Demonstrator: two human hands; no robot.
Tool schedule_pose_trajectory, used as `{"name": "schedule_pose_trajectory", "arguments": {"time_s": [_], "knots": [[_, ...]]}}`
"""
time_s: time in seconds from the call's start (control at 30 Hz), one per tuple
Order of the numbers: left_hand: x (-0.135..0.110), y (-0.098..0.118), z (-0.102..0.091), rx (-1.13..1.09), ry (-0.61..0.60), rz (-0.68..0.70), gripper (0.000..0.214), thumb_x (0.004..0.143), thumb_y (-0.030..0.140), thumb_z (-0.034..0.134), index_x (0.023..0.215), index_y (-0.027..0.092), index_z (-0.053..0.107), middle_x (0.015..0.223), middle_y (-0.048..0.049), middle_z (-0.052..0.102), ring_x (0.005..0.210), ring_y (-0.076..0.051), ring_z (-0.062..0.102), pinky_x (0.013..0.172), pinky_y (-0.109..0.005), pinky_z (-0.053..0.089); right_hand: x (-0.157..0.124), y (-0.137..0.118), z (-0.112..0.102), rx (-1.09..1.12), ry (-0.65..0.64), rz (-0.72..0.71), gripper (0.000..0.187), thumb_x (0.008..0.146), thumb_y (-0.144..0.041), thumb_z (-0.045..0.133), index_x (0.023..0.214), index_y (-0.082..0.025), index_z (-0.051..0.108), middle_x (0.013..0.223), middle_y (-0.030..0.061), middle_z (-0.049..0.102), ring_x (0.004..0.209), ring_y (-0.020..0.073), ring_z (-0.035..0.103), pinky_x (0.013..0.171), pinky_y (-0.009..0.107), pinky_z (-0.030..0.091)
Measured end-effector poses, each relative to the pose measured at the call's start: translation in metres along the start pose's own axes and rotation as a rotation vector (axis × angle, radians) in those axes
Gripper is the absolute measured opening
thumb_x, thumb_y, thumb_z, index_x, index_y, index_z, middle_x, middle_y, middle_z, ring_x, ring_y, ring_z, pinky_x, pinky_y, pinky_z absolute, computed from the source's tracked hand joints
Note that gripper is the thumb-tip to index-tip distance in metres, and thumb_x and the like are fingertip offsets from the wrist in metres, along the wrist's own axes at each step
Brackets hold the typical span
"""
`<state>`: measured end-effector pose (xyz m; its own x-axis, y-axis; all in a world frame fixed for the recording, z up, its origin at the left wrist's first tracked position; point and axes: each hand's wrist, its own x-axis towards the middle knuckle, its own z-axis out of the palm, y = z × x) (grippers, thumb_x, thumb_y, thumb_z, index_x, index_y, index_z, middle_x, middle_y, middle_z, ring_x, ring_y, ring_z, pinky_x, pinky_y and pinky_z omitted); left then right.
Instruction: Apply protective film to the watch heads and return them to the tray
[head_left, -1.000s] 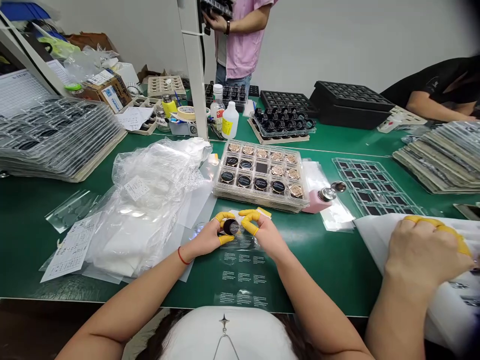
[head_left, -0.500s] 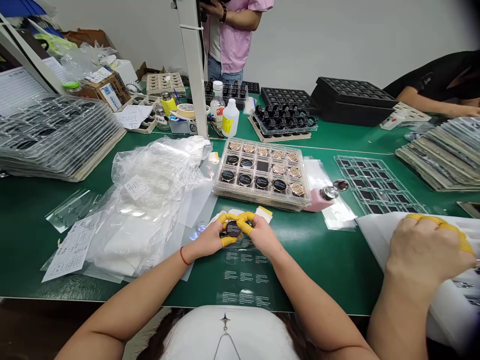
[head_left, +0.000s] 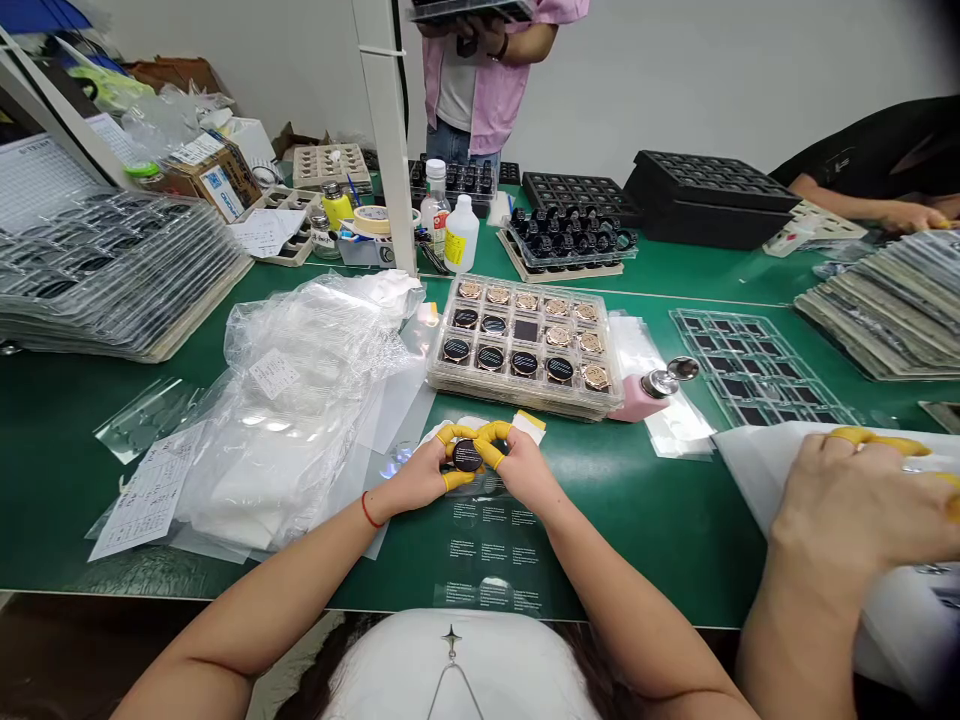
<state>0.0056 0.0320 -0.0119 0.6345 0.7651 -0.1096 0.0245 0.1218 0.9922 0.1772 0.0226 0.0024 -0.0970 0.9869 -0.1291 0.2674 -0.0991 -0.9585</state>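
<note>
Both of my hands wear yellow finger cots and meet over the green table. My left hand [head_left: 420, 475] and my right hand [head_left: 521, 470] pinch a small round black disc [head_left: 466, 457] between thumbs and forefingers. The disc is just above a clear printed film sheet [head_left: 487, 545] lying in front of me. Just beyond my fingers stands a clear compartment tray [head_left: 517, 400] that holds several black and rose-gold round parts. A small yellow-edged white pad [head_left: 529, 425] lies next to my right hand.
A heap of clear plastic bags [head_left: 300, 390] lies to the left, with stacked trays [head_left: 112, 280] behind it. A pink pump bottle [head_left: 637, 398] and an empty clear tray [head_left: 750, 370] are to the right. A co-worker's hand [head_left: 847, 510] presses a white sheet [head_left: 757, 455]. A person in a pink shirt [head_left: 487, 80] stands behind a white post [head_left: 386, 150].
My fingertips have closed in tighter around the black disc. The person in pink has shifted right and now holds a dark tray up. The co-worker's hand has barely moved.
</note>
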Motion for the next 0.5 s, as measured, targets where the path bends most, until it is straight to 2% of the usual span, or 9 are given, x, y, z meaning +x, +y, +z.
{"name": "schedule_pose_trajectory", "arguments": {"time_s": [0.23, 0.5], "knots": [[0.0005, -0.0002, -0.0003, 0.004, -0.002, 0.009, 0.04, 0.078, 0.02, 0.064, 0.112, 0.022, 0.043, 0.094, -0.001, 0.058, 0.085, -0.015, 0.058, 0.076, -0.027, 0.046, -0.0013, 0.0002, 0.0011, -0.024, 0.025, 0.006, 0.013, 0.074, -0.032, 0.057, 0.073, -0.019, 0.06, 0.088, 0.0038, 0.063, 0.089, 0.0196, 0.056, 0.082, 0.035, 0.045], [0.0008, 0.001, -0.0001, -0.053, -0.014, 0.01, 0.04, 0.078, 0.017, 0.065, 0.111, 0.021, 0.044, 0.095, -0.0009, 0.059, 0.088, -0.015, 0.06, 0.079, -0.028, 0.046, -0.0012, 0.0056, 0.0049, -0.09, 0.055, -0.051, 0.01, 0.075, -0.028, 0.054, 0.076, -0.02, 0.061, 0.088, 0.0037, 0.064, 0.088, 0.0197, 0.056, 0.08, 0.036, 0.045]]}}
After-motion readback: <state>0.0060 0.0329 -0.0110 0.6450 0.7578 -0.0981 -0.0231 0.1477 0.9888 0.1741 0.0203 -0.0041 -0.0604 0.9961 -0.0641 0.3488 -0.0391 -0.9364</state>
